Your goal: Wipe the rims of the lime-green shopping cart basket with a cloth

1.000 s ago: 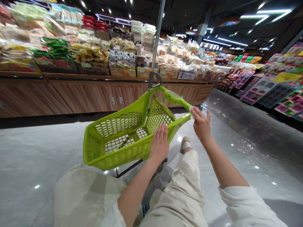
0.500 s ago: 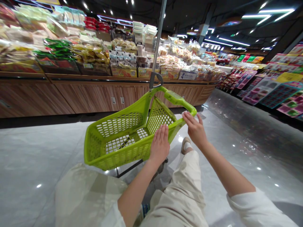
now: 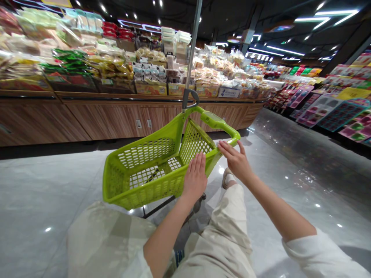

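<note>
A supermarket aisle under strip lights: a wood-fronted display counter stacked with bagged snacks curves ahead of me, and a shelf of pink and blue packs runs along the right above a polished tile floor. My beige trousers and one shoe show at the bottom of my view, with a white sleeve at the right edge. Directly in front of me stands a lime-green plastic shopping trolley with mesh sides on a dark metal frame, a grey metal pole rising from its far end. It looks light and stiff, and would likely roll easily on this floor; its top rim or green handle bar seem the places to take hold. My left hand lies flat on the near rim, fingers straight and close together, not wrapped around it. My right hand is open, its fingers spread, the fingertips at the side rim; whether they press it or only brush it, I cannot tell.
</note>
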A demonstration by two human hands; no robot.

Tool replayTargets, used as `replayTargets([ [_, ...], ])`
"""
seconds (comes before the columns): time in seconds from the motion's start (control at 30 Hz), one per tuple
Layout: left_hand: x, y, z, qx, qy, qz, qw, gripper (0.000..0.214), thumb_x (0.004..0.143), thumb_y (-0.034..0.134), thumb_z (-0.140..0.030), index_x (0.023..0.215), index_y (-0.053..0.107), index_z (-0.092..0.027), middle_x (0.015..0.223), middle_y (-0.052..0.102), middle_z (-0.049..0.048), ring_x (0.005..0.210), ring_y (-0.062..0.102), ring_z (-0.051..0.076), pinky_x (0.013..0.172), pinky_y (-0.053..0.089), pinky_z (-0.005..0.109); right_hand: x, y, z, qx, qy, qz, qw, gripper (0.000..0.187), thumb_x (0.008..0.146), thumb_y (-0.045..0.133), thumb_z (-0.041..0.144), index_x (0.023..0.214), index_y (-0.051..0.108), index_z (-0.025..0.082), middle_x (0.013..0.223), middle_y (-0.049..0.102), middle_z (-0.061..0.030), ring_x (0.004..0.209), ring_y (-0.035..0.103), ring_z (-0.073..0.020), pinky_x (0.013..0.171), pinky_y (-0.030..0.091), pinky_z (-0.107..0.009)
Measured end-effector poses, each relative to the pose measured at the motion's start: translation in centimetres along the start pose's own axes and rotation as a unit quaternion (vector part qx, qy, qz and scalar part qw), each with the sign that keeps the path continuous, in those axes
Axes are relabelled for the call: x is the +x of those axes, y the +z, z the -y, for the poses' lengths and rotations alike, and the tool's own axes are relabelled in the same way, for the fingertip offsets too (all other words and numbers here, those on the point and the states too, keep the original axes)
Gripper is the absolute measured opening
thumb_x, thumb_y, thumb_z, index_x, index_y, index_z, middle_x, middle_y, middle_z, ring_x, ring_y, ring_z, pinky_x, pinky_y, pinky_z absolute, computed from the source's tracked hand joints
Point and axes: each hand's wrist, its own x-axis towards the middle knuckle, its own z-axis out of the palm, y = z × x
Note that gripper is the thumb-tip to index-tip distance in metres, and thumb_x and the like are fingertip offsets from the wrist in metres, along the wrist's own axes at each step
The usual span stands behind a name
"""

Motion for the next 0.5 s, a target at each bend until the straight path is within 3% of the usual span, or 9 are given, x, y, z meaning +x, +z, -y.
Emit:
replayTargets([
  [0.17, 0.0, 0.2, -0.1, -0.017, -0.001, -0.006, 1.000, 0.080, 0.086, 0.046, -0.021, 0.155, 0.009, -0.005, 0.164, 0.019, 0.0154, 0.152, 0.014, 0.026, 0.123, 0.020, 0.044, 0.3, -0.1, -2.1, -0.038, 0.134, -0.065, 0.988, 0.058, 0.090, 0.034, 0.002, 0.143, 0.049, 0.022, 0.141, 0.058, -0.0102, 0.131, 0.055, -0.0219, 0.121, 0.015, -0.055],
  [0.37, -0.1, 0.2, -0.1, -0.011, -0.006, -0.007, 1.000, 0.078, 0.087, 0.046, -0.020, 0.155, 0.011, -0.003, 0.163, 0.020, 0.0158, 0.152, 0.015, 0.025, 0.123, 0.021, 0.042, -0.1, 0.1, 0.8, -0.003, 0.011, -0.003, 1.000, 0.060, 0.090, 0.033, 0.001, 0.146, 0.044, 0.021, 0.148, 0.051, -0.0078, 0.137, 0.048, -0.0175, 0.123, 0.017, -0.045],
  [0.5, -0.1, 0.1, 0.0, -0.001, 0.003, 0.002, 1.000, 0.076, 0.089, 0.045, -0.021, 0.155, 0.012, -0.003, 0.163, 0.020, 0.0165, 0.152, 0.015, 0.025, 0.123, 0.021, 0.042, 0.1, 0.1, -1.5, -0.025, 0.127, -0.060, 0.990, 0.061, 0.088, 0.035, 0.002, 0.143, 0.048, 0.024, 0.143, 0.057, -0.0087, 0.132, 0.054, -0.0209, 0.121, 0.018, -0.053],
])
